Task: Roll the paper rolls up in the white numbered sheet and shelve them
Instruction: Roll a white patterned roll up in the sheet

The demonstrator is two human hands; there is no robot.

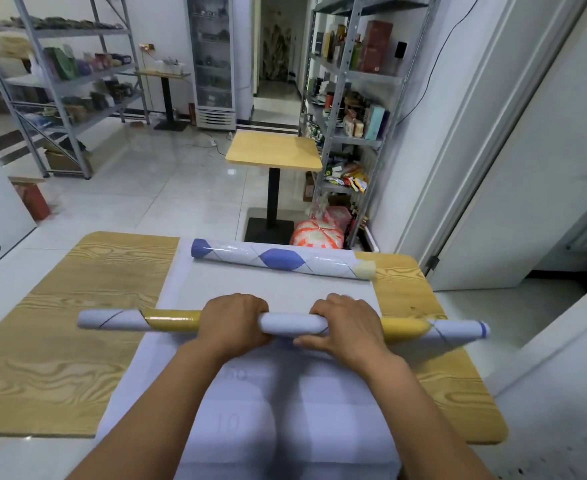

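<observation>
On the wooden desk (77,341) a white numbered sheet (250,427) lies spread toward the person. Both hands press down across its middle, the left hand (231,322) and right hand (345,327) each with its grip curled closed around a long paper roll (288,323) banded in gold and white. A second roll (281,259), patterned with blue diamonds, lies apart on the sheet's far end.

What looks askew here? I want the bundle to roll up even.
The far roll lies slanted across the white sheet, not parallel to the roll under both hands. Nothing looks torn or spilled.
</observation>
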